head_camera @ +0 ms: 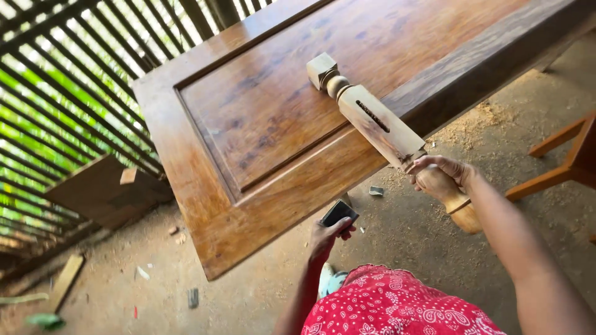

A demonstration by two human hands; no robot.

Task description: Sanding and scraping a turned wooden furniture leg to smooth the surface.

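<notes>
- A view from the person's head looks down at both bare hands in a workshop with a dusty earth floor.
- The right hand is closed around a turned wooden post, gripping it at its rounded, narrower section. The right forearm runs up from the lower right corner, the wrist bent inward toward the post.
- The post is pale wood, held at a slant. Its square upper section, which has a narrow dark slot cut in it, rests on the edge of a wooden panelled door. A small square cap ends the post at the top.
- The left hand is lower and closer to the body, just under the door's near edge. Its fingers are clamped on a small dark folded piece, apparently sandpaper, raised toward the door's underside.
- The two hands are apart, the right higher and further out.
- The door is reddish brown, lying flat and raised, filling the upper middle of the view.
- A red patterned garment shows at the bottom.
- A slatted wall with greenery behind it fills the left side.
</notes>
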